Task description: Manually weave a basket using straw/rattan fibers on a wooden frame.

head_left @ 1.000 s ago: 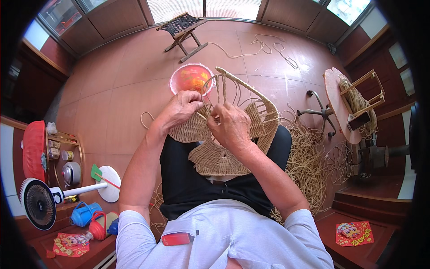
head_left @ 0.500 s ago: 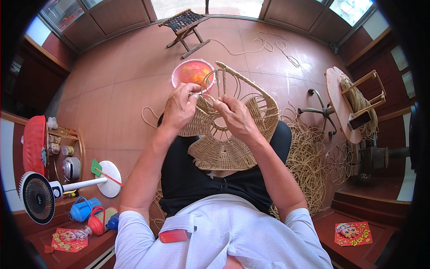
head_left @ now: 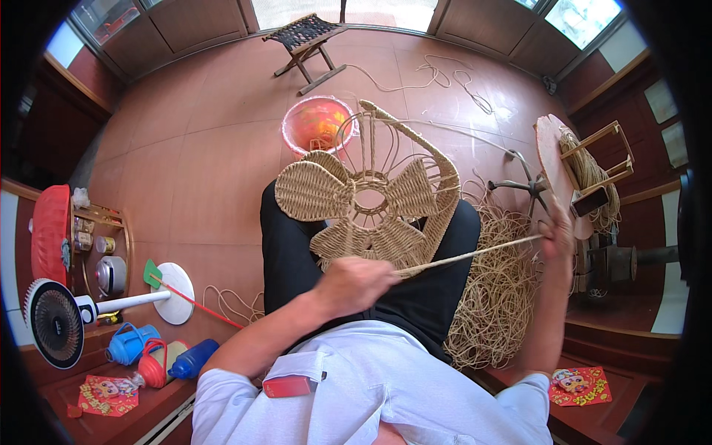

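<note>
On my lap rests a woven rope piece (head_left: 315, 194) with petal-shaped panels round a central ring, and a rope-wrapped curved rim on its right side. My left hand (head_left: 356, 285) is closed in front of its near edge. Out to the right, my right hand (head_left: 558, 233) is closed as well. A light tan cord (head_left: 475, 254) is stretched straight between the two. Another stretch of cord arcs from the far side of the piece toward the right. Bare wire loops show at the piece's far edge.
A pink basin (head_left: 319, 122) stands beyond my knees, near a folding stool (head_left: 302, 41). Heaped loose cord (head_left: 493, 297) lies right of my leg, below a round board (head_left: 552, 159) on a wheeled base. At left are a fan (head_left: 55, 324), a blue jug (head_left: 133, 345) and a shelf.
Both hands have left the far part of the woven piece. The left came down to its near edge, the right swung far right, and the cord is now taut between them. The piece has turned.
</note>
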A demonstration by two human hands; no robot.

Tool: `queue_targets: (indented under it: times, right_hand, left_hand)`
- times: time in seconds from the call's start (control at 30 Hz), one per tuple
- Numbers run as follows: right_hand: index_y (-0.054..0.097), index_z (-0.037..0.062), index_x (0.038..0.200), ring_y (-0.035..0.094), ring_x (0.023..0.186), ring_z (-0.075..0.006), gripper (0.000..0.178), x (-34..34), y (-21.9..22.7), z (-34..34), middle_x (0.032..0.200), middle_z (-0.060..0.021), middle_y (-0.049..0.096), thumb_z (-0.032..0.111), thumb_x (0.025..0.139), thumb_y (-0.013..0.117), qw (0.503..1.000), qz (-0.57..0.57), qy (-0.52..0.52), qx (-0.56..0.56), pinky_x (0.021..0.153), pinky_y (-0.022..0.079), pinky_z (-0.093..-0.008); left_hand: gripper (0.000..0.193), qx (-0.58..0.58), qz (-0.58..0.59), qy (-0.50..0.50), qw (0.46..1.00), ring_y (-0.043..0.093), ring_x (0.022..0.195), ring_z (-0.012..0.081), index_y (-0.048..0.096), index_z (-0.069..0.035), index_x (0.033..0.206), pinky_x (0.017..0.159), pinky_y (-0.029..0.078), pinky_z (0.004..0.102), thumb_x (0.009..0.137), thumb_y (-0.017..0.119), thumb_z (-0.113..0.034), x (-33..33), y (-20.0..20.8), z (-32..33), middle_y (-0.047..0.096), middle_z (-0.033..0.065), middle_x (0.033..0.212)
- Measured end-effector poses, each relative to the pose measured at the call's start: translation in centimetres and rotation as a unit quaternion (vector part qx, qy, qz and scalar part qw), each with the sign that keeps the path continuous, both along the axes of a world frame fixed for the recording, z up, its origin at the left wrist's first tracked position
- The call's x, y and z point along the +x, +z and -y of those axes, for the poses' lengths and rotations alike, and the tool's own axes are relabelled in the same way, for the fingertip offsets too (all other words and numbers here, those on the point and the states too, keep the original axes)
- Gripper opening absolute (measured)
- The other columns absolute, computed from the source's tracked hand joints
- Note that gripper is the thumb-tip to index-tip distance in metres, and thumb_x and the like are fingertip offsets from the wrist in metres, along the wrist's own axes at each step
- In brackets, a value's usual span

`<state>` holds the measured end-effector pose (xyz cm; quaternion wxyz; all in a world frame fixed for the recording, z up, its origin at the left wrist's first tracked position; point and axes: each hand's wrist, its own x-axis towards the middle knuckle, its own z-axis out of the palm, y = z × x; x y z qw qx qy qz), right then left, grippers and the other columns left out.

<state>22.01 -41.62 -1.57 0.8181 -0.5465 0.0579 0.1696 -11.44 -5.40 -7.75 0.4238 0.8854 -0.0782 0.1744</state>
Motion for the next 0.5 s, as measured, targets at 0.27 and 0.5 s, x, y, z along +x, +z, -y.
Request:
queue_targets:
  times: [0.27,0.5]
  right_hand:
    - [0.054,0.023,0.085,0.025,0.033,-0.0134,0.036,0.3,-14.2,47.5,0.048,0.0068,0.03,0.044,0.094,0.081,0.874,-0.119,-0.399,-0.252,0.032,0.02,-0.0321]
    - [0.055,0.017,0.083,0.04,0.04,-0.0172,0.044,-12.5,-20.8,48.7,0.06,0.0004,0.049,0.043,0.086,0.09,0.837,-0.273,-0.16,-0.446,0.039,0.032,-0.0342]
  left_hand:
    - [0.012,0.321,-0.025,0.115,0.94,0.066,0.072,0.0246,0.068,-0.009,0.094,0.07,0.05,0.0397,0.1,0.075,-0.017,-10.1,0.6,-15.7,0.07,0.0054,0.082]
    - [0.021,0.372,-0.059,0.193,0.906,0.062,0.07,0.0299,0.061,-0.008,0.091,0.069,0.047,0.0446,0.103,0.073,-0.019,-14.3,-0.3,-22.0,0.061,0.0101,0.075]
